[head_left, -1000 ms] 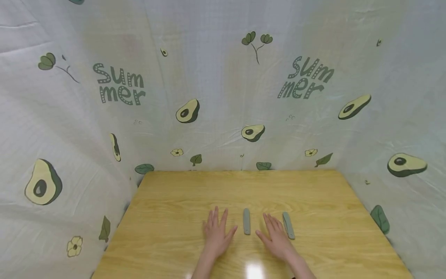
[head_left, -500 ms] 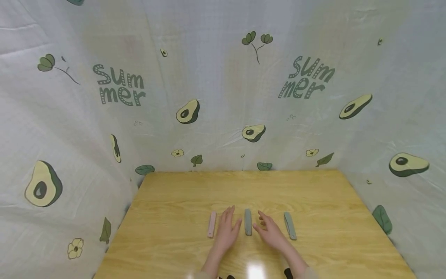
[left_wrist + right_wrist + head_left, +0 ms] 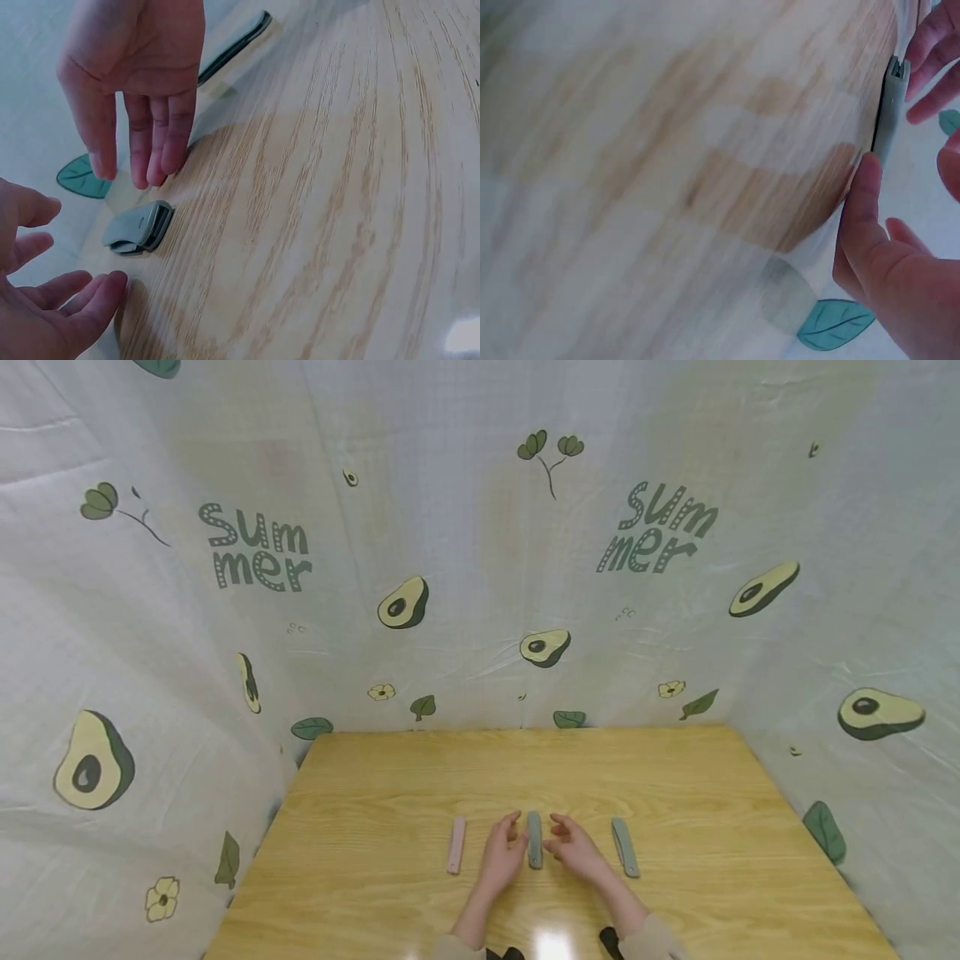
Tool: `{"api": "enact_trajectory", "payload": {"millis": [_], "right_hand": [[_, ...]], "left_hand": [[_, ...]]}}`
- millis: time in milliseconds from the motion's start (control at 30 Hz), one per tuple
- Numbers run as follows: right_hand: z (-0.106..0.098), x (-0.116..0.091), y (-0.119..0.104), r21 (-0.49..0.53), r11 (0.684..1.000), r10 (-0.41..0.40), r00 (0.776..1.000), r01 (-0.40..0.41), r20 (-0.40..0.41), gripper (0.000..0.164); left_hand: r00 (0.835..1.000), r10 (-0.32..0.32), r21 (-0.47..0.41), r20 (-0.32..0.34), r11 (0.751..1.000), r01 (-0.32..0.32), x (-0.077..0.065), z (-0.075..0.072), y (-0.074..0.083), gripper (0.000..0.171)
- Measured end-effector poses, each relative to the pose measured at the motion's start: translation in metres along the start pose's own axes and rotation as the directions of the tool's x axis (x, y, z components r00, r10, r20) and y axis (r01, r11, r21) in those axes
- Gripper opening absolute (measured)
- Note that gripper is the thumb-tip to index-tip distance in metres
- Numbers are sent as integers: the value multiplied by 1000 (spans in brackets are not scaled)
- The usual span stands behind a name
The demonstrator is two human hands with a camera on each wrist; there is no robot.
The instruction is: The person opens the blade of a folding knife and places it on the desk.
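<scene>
A slim grey-green bag clip (image 3: 535, 841) with a small hole at its near end lies on the table between my hands. My left hand (image 3: 501, 853) is on its left side, fingers and thumb bent and spread around air. On the other side my right hand (image 3: 576, 850) faces it with loosely bent fingers. In the left wrist view the clip (image 3: 140, 227) shows end-on, with the fingers of both hands apart from it. A right fingertip overlaps the clip's (image 3: 890, 112) lower end in the right wrist view. Neither hand holds anything.
A pink clip (image 3: 456, 845) lies left of my left hand. Another grey-green clip (image 3: 626, 847), its two arms slightly parted, lies right of my right hand. The wooden table (image 3: 360, 827) is enclosed by a white avocado-print cloth (image 3: 465, 527).
Both hands have closed in on the middle clip from either side, their fingers bending more. The left hand has moved right, uncovering the pink clip. The clips lie where they were.
</scene>
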State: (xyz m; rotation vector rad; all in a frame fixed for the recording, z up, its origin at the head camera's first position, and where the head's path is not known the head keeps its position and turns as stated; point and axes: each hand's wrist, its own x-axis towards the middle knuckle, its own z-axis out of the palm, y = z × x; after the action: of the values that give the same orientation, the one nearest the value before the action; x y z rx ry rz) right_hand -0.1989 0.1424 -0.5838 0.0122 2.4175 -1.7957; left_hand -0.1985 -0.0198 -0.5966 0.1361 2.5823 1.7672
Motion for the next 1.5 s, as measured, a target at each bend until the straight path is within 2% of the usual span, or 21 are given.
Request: {"api": "enact_trajectory", "payload": {"millis": [200,333,433,600,733,833,1067,1300,1500], "right_hand": [[1,2,0,-103,995,-7,995,-3,-96,53],[3,4,2,-126,992,-19,991,2,-135,51],[4,4,2,-101,995,-10,991,-4,-133,51],[7,4,0,-16,999,27,996,-29,-87,54],[10,4,-2,46,998,44,997,-42,-56,58],[13,4,-4,75,996,52,998,-49,-46,58],[16,3,-9,80,994,77,996,-73,-46,56],[19,3,-9,90,994,71,995,-64,-76,59],[19,2,-8,110,993,59,994,-49,-93,58]], "left_hand": [[1000,-10,-43,-18,999,9,2,5,-1,41],[1000,-7,-71,-25,997,5,3,7,0,40],[999,-14,-78,-38,997,11,3,10,1,39],[998,-36,-108,-51,994,31,4,12,4,39],[999,-31,-151,-42,988,24,5,13,5,38],[998,-49,-175,-34,984,43,6,15,6,37],[994,-109,-221,-32,970,99,9,16,6,35],[994,-100,-302,-53,950,80,9,14,5,34],[992,-125,-365,-32,925,105,10,12,4,36]]}}
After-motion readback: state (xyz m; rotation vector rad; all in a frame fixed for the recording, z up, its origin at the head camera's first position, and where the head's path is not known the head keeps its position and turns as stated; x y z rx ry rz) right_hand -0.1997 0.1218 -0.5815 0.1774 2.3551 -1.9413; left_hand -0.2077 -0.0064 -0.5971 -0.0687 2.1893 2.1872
